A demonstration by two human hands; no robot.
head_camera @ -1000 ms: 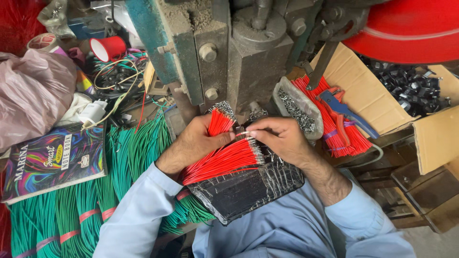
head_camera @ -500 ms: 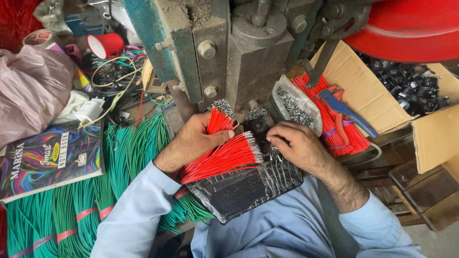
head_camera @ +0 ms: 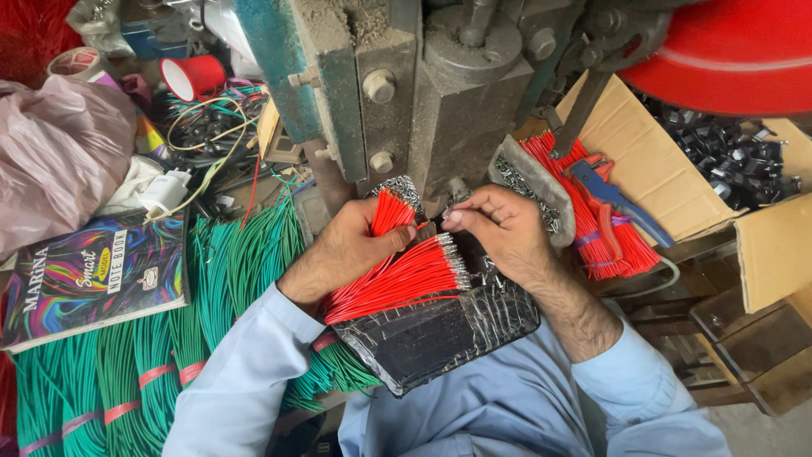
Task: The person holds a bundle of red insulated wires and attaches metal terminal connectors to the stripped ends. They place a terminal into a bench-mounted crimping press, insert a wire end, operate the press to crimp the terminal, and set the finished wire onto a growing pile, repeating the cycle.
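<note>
Red wires fanned at the press

Right now my left hand [head_camera: 351, 250] is clenched around a bundle of red wires [head_camera: 397, 275], thumb pressed across the top, so the cut ends fan out to the right with their bare metal tips showing. A second tuft of the same bundle sticks up past my fingers toward the machine. My right hand [head_camera: 499, 228] sits just beside the fanned tips, thumb and forefinger pinched together close to the foot of the grey-green press [head_camera: 397, 93]; something small is between them, but I cannot tell whether it is one wire or a terminal. Both hands rest over a black pad wrapped in clear tape [head_camera: 440, 326] that lies on my lap, and the wire bundle lies across its upper edge.

To my left, bundles of green wires [head_camera: 152, 355] banded with pink tape cover the counter, with a colourful notebook [head_camera: 93, 275] lying on them, a pink plastic bag [head_camera: 55, 148] beyond it and a red cup [head_camera: 194, 76] on its side near tangled cables. To my right, a cardboard box [head_camera: 651, 161] holds more red wires and a blue-and-red stripping tool [head_camera: 613, 199], touching them. Behind it lies a heap of small black parts [head_camera: 727, 152], and a red wheel [head_camera: 727, 55] fills the upper right corner.
</note>
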